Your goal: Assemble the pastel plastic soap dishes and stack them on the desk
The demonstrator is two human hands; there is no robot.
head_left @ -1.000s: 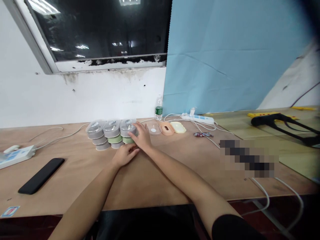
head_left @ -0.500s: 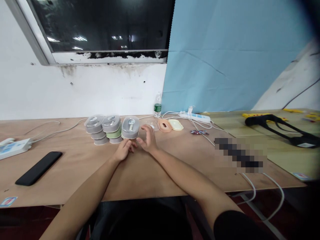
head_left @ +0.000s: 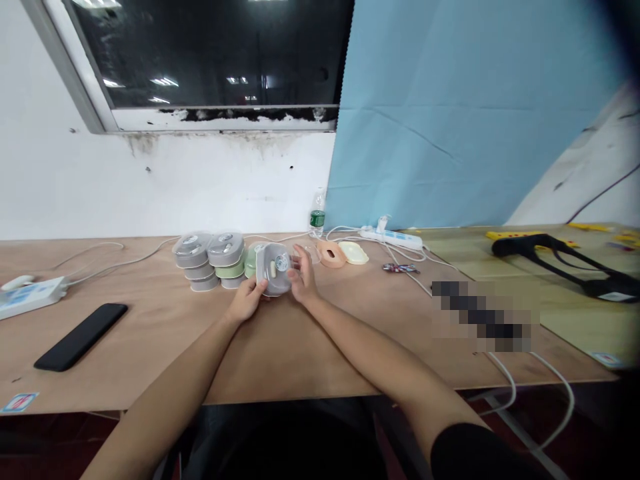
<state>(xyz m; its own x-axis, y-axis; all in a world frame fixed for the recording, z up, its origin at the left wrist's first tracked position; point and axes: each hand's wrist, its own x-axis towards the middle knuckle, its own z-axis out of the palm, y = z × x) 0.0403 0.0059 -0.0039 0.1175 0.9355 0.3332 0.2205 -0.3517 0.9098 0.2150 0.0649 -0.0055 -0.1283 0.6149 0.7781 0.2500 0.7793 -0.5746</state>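
Note:
My left hand (head_left: 247, 298) grips the left edge of a small grey container (head_left: 274, 283) with a clear lid, thumb in front. Tilted up off the table, the container shows a round label and a small pale piece on its lid. On its right edge lies the thumb of my right hand (head_left: 304, 280), the fingers beside it partly bent. Behind the container a green container (head_left: 253, 259) is partly hidden. Two stacks of similar containers stand left of it: an all-grey stack (head_left: 201, 275) and a stack with a green one in the middle (head_left: 230, 270).
Right of my hands lie a peach lid-like piece (head_left: 331, 254) and a cream one (head_left: 353, 253). A water bottle (head_left: 317, 217) stands by the wall. Power strips (head_left: 393, 238) with white cables, a black phone (head_left: 80, 337) and a black frame (head_left: 555, 263) are around the table.
The top grey container has been lifted off its stack, brought nearer and tilted, uncovering a green one. My right hand has closed in on its right edge.

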